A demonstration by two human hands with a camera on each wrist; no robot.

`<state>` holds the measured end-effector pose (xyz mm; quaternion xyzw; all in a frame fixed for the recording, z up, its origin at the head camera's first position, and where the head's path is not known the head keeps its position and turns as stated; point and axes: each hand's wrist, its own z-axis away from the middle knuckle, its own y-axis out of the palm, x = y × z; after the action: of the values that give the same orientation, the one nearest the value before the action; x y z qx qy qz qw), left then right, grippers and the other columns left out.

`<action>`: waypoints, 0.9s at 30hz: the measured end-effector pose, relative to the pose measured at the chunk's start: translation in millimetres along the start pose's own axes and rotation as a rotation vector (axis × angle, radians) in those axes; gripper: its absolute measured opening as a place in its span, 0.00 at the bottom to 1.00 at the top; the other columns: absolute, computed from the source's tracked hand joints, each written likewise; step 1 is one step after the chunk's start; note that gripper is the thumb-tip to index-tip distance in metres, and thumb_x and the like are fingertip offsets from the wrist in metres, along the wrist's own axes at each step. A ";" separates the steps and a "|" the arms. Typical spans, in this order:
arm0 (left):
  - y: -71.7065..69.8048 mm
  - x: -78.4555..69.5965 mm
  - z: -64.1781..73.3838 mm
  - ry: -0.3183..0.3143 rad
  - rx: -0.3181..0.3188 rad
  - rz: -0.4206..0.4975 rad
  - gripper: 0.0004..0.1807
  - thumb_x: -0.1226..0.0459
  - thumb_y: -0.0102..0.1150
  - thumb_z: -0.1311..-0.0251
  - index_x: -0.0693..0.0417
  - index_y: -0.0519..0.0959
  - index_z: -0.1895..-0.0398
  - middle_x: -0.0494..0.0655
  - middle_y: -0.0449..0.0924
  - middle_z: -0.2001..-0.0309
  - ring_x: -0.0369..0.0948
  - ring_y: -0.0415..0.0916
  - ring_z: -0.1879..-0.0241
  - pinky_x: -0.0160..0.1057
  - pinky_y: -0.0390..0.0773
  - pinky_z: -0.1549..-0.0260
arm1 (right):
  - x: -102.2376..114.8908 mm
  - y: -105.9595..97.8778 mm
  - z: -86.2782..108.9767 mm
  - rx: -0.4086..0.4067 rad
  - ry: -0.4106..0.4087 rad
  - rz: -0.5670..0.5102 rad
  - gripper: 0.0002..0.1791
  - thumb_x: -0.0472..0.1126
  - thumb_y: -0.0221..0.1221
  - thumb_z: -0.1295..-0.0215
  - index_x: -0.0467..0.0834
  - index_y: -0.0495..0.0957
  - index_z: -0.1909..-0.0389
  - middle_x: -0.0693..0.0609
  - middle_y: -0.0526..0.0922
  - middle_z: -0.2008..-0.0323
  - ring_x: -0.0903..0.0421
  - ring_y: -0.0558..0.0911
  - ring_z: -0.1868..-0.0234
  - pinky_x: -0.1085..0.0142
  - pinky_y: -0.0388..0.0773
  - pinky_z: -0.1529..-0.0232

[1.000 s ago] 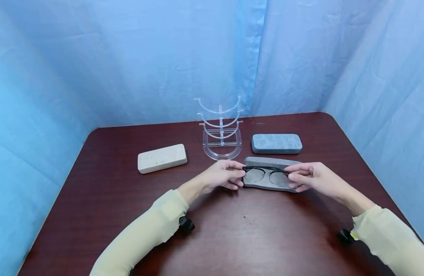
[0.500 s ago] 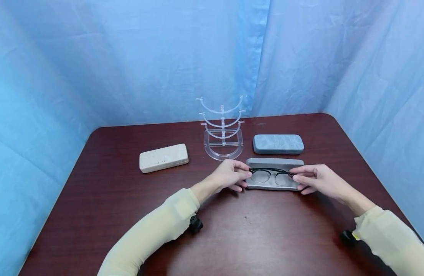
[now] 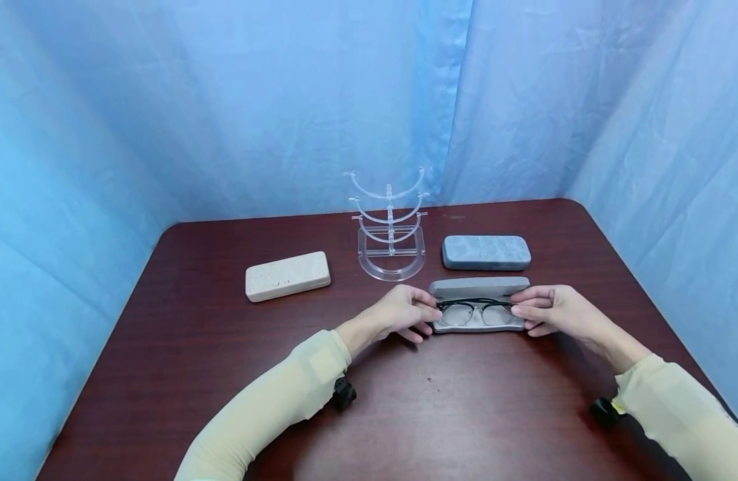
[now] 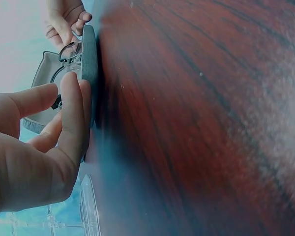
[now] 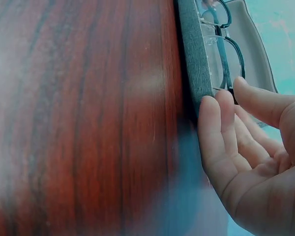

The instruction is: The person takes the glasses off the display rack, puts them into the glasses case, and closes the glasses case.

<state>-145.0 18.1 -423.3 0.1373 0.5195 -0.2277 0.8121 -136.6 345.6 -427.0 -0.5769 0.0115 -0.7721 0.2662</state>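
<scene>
Black-rimmed eyeglasses (image 3: 478, 311) with folded temples sit low in an opened grey glasses case (image 3: 479, 287), whose lid stands up at the back. At the glasses' left end, my left hand (image 3: 405, 312) pinches the black hinge corner between thumb and fingers. My right hand (image 3: 564, 312) pinches the opposite corner. In the left wrist view, the left fingers (image 4: 71, 113) lie along the end of the case, and the thumb is by the hinge. Fingers of the right hand (image 5: 221, 132) touch the case's outer end in the right wrist view.
A clear tiered display stand (image 3: 391, 272) rises behind the case, to its left. Just behind the case lies a closed blue glasses case (image 3: 486, 252). A closed beige case (image 3: 288, 276) lies to the left on the dark wooden table (image 3: 405, 414). Blue curtains surround the table.
Both hands have lowered the eyeglasses slightly, down into the grey case. The case has turned a little, so its front edge now runs nearly level. The camera view has shifted slightly.
</scene>
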 end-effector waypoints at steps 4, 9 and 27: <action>0.3 1.5 1.4 -0.006 0.010 0.006 0.16 0.69 0.66 0.35 0.64 0.80 0.46 0.56 0.87 0.57 0.43 0.83 0.70 0.36 0.84 0.80 | 0.1 -0.1 0.6 -0.011 0.015 -0.058 0.33 0.40 0.67 0.32 0.24 0.66 0.37 0.44 0.88 0.57 0.53 0.86 0.68 0.53 0.88 0.62; 1.0 1.7 2.9 -0.018 0.017 0.008 0.14 0.68 0.66 0.35 0.63 0.81 0.47 0.58 0.86 0.58 0.43 0.83 0.70 0.38 0.85 0.79 | -1.6 0.4 1.5 -0.022 0.043 -0.091 0.34 0.40 0.68 0.32 0.25 0.63 0.36 0.45 0.86 0.57 0.51 0.87 0.68 0.51 0.87 0.61; -15.3 -4.2 6.0 -0.037 0.025 -0.039 0.23 0.53 0.67 0.34 0.60 0.79 0.44 0.49 0.86 0.54 0.45 0.86 0.65 0.43 0.88 0.73 | -3.8 -8.3 -5.0 0.035 0.028 -0.038 0.47 0.41 0.64 0.29 0.28 0.44 0.25 0.42 0.79 0.56 0.49 0.85 0.67 0.49 0.87 0.62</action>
<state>-149.6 3.1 -416.8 0.1332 0.5039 -0.2524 0.8152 -143.6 352.8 -429.3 -0.5616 -0.0091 -0.7850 0.2614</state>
